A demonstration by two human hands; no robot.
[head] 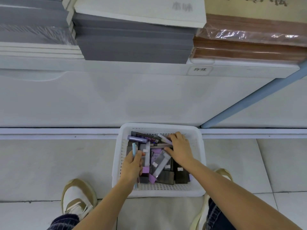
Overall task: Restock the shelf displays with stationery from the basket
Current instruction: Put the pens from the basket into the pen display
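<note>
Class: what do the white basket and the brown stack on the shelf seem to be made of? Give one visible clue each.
Basket: probably moulded plastic, smooth, matt white; regular gridded holes. Brown stack: likely paper or card, layered edges; wrapped in glossy, crinkled clear film.

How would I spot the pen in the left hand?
Find the white basket on the floor below the shelf. At its left wall the left hand grips a slim pen that juts out past the fingers. It alone is pale blue; its neighbours are purple, black or grey.
</note>
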